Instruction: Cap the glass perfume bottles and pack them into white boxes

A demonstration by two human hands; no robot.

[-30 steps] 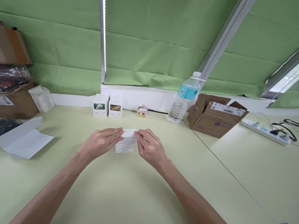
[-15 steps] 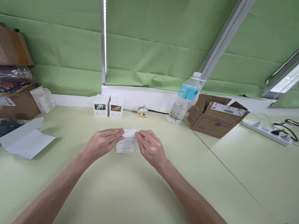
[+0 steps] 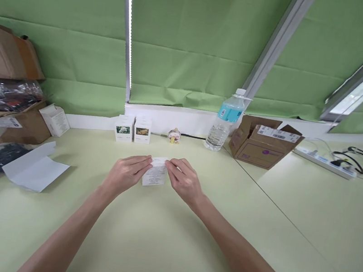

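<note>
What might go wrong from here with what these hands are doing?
The small printed paper leaflet, pinched between the left hand and right hand, looks thin and could crease or tear. A careless forward reach might also knock over the small round bottle or the upright water bottle.

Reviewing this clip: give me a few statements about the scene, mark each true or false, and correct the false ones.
1. The left hand and right hand both pinch a small white printed paper slip. True.
2. A clear plastic water bottle with a blue label lies on its side. False: the clear plastic water bottle stands upright beside an open brown cardboard box.
3. Two small white cardboard boxes stand beyond the hands, near the white ledge. True.
4. A white power strip sits left of the hands. False: the white power strip is to the right of the hands.
</note>
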